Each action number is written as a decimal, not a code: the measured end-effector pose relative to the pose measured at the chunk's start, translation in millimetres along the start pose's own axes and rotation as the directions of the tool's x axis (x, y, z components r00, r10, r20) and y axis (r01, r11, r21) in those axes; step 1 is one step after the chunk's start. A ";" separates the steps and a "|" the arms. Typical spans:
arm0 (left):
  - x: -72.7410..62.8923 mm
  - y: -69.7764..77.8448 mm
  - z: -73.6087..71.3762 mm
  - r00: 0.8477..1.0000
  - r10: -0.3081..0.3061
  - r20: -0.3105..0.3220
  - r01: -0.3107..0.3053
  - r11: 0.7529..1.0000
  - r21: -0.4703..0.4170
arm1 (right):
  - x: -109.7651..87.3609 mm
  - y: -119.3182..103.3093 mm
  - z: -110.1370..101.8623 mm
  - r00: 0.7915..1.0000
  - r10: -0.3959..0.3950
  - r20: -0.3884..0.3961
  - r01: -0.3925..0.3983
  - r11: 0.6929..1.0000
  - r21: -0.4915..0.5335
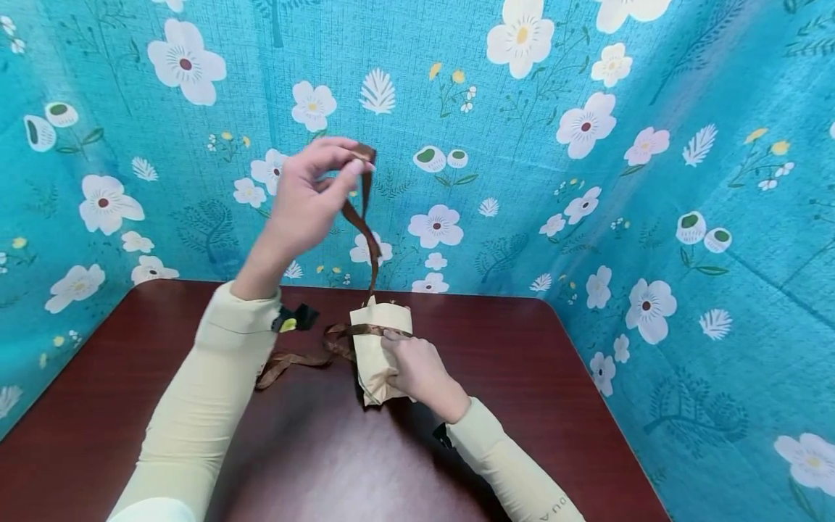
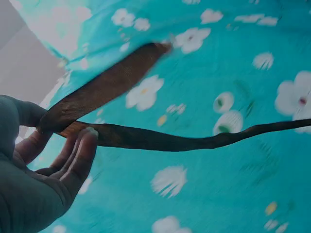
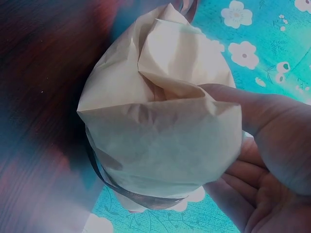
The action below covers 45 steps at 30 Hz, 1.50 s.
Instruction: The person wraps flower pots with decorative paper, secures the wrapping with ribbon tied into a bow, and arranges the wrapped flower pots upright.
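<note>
Left hand [image 1: 303, 196], right hand [image 1: 420, 368]: two hands. Left sleeve [image 1: 196, 395], right sleeve [image 1: 515, 464]: two sleeves. Black wrist pieces [image 1: 304, 317] [image 1: 442, 436]: two. Yellow patch [image 1: 288, 325] at left wrist: one. Paper parcel [image 1: 373, 357]: one. Desk [image 1: 522, 362]: one. Brown ribbon [image 2: 158, 139]: three visible stretches, comprising one raised, one across parcel, one loose on desk; number of separate lengths not determinable. Printed flowers [image 1: 522, 36] on floral cloth [image 1: 404, 43]: numerous, exact total not determinable. Green-centred printed motifs [image 1: 428, 157], head view: six, as three pairs.

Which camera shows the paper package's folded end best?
The right wrist view: the paper package's folded end sits large and close there. The head view shows it small, partly behind the right hand; the left wrist view misses it.
</note>
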<state>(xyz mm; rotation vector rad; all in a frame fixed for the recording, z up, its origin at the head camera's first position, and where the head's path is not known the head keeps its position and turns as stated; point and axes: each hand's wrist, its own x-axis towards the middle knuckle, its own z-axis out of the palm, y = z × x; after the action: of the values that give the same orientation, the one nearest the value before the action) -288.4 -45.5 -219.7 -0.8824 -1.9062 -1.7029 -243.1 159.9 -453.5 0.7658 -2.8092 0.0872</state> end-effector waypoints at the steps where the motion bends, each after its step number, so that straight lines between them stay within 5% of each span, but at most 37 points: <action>1: 0.0 3.7 -6.7 1.000 0.006 -0.030 -0.006 1.000 0.009 | -0.3 0.7 0.0 1.000 0.004 -0.001 -0.004 1.000 0.007; 6: 1.7 22.3 -27.3 0.990 0.023 -0.140 -0.018 0.999 0.035 | -1.4 1.5 -0.8 1.000 0.000 -0.007 0.001 0.999 0.040; 10: 3.3 32.3 -20.4 0.993 0.055 -0.101 -0.053 0.998 0.022 | -1.3 0.5 -0.6 1.000 -0.003 -0.005 0.004 0.999 0.040; 14: 8.8 41.3 5.9 0.996 0.078 0.034 -0.079 0.996 0.030 | -0.9 0.0 -0.1 1.000 0.005 -0.010 -0.004 1.000 0.031; 18: 15.9 48.2 38.4 0.984 0.074 0.164 -0.082 0.996 0.041 | -0.9 -0.3 -0.7 1.000 0.016 0.016 -0.017 0.999 0.037; 24: 28.8 41.2 97.2 0.935 0.138 0.326 -0.153 0.988 0.021 | -1.2 -1.5 -2.2 0.998 0.017 0.058 -0.017 1.000 0.012; 26: 32.1 34.2 118.4 0.888 0.164 0.430 -0.194 0.981 0.027 | -1.0 -1.7 -1.7 0.999 0.014 0.042 -0.014 1.000 -0.009; 27: 32.9 29.5 128.1 0.850 0.168 0.499 -0.210 0.977 0.028 | -1.1 -1.7 -1.4 0.999 0.015 0.032 -0.014 1.000 -0.016; 28: 32.7 24.3 135.9 0.804 0.149 0.575 -0.214 0.976 0.046 | -1.2 -1.6 -1.0 1.000 0.017 0.022 -0.017 1.000 -0.017; 32: 24.7 -0.9 150.5 0.577 -0.024 0.816 -0.225 0.956 0.188 | -2.9 0.0 -0.9 0.999 0.034 0.008 -0.034 0.999 0.024; 33: 21.3 -8.6 149.5 0.539 -0.067 0.840 -0.232 0.946 0.225 | -3.3 0.8 -1.1 0.999 0.034 0.009 -0.034 0.999 0.036; 34: 16.9 -16.2 146.0 0.518 -0.108 0.849 -0.231 0.938 0.260 | -3.8 1.1 -1.1 0.999 0.030 0.010 -0.031 0.998 0.051; 36: 7.1 -32.6 135.1 0.517 -0.143 0.844 -0.227 0.928 0.296 | -4.5 2.0 -1.4 1.000 0.019 0.006 -0.020 0.998 0.058; 40: -22.8 -69.9 100.4 0.586 -0.157 0.795 -0.192 0.926 0.324 | -5.3 3.5 -1.9 1.000 0.014 -0.025 -0.012 0.998 0.068; 45: -78.7 -117.7 62.4 0.661 -0.207 0.721 -0.152 0.905 0.398 | -6.1 6.0 -2.3 1.000 0.022 -0.019 -0.021 0.997 0.074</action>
<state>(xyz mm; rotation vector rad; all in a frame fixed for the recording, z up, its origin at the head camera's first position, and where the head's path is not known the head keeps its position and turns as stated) -310.3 -2.5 -366.7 -1.5287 -2.6834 -0.8535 -240.5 168.3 -452.7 0.7468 -2.8098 0.2019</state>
